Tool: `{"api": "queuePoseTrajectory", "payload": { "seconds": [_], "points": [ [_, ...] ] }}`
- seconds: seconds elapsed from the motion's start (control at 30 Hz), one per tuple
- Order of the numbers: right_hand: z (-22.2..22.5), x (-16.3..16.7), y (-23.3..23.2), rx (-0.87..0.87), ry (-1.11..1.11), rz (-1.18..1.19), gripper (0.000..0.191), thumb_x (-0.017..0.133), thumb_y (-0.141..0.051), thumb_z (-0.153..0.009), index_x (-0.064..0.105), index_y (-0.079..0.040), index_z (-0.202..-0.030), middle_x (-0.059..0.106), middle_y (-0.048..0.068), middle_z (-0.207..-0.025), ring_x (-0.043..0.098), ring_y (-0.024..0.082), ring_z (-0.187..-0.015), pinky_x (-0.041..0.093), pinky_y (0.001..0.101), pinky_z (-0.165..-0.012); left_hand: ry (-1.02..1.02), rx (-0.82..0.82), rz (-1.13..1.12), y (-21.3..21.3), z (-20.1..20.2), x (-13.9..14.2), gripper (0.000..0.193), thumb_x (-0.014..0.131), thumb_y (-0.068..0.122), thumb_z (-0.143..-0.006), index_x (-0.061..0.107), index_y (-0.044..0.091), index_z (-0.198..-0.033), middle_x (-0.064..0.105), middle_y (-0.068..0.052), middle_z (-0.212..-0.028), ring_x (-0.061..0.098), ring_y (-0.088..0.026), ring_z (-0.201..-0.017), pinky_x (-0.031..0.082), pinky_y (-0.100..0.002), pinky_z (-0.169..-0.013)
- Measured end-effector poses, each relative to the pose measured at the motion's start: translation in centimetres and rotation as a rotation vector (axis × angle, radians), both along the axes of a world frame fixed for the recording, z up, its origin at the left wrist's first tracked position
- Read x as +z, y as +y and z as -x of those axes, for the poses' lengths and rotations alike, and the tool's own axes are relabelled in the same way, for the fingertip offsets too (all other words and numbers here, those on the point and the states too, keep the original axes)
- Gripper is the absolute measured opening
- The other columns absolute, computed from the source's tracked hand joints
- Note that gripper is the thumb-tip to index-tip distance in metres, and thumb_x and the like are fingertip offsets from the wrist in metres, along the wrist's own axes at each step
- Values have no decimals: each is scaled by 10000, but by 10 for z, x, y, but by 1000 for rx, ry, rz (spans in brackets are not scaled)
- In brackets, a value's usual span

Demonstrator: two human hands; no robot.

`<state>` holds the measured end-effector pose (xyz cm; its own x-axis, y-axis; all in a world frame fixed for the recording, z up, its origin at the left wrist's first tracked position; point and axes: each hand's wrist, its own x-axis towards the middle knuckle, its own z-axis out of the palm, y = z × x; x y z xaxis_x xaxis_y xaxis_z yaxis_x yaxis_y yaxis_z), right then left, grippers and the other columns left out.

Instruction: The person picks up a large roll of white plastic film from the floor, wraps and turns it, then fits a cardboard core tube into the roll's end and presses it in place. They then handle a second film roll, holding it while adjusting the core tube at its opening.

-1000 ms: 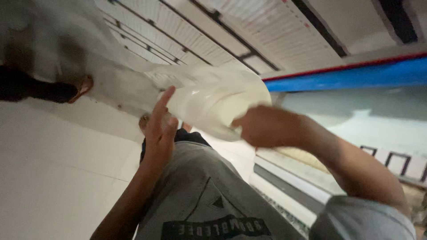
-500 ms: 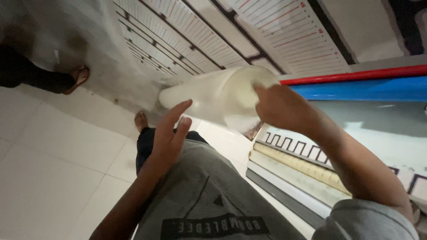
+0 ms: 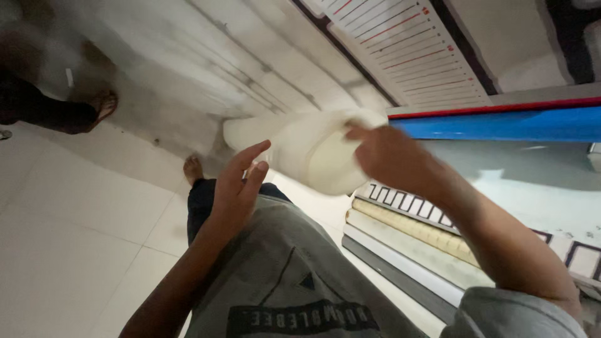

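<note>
1. Head view showed the right hand (image 3: 391,156) clamped on the near end of a cream fabric roll (image 3: 300,150), held mid-air above the tiled floor (image 3: 75,250).
2. Left hand (image 3: 235,188) — fingers spread — hovered just beside it, holding nothing.
3. Judged soft, light, floppy — best supported underneath at both ends.

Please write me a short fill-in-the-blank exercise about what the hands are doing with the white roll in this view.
1. The right hand grips the near end of a roll whose colour is ____.
2. The left hand is open, with its fingers stretched out just below the ____.
3. The person wears a grey shirt and stands on a floor of pale ____.
4. At the top left, another person's foot wears a ____.

Missing words: white; roll; tiles; sandal
</note>
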<state>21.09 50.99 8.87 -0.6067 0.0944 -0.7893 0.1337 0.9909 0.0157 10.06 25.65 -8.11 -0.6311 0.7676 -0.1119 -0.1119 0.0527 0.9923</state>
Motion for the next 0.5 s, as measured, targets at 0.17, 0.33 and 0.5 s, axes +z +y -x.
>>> {"api": "queuePoseTrajectory", "payload": {
  "seconds": [0.17, 0.33, 0.5],
  "points": [
    [3, -1, -8, -16, -49, 267, 365, 394, -128, -1050, 727, 15, -1003, 735, 232, -1097, 739, 206, -726, 609, 341, -704, -123, -21, 121, 0, 2, 0, 396, 548, 285, -1036, 683, 116, -1368, 774, -94, -1155, 550, -160, -757, 460, -309, -660],
    [7, 0, -5, 171, -111, -303, 396, 397, -201, -1098, 701, 43, -1025, 491, 307, -1490, 720, 219, -646, 627, 331, -583, 75, 12, -40, -1, 1, 0, 349, 542, 265, -1084, 667, 71, -1345, 726, -101, -1287, 655, -177, -1041, 527, -321, -891],
    [9, 2, -8, 69, 197, 116, 267, 455, -85, -965, 663, 72, -1026, 685, 247, -1203, 714, 222, -523, 606, 313, -508, 52, 18, -1, -2, 0, 0, 346, 560, 272, -1085, 679, 73, -1341, 718, -110, -1305, 677, -228, -1155, 536, -360, -967]
  ]
}}
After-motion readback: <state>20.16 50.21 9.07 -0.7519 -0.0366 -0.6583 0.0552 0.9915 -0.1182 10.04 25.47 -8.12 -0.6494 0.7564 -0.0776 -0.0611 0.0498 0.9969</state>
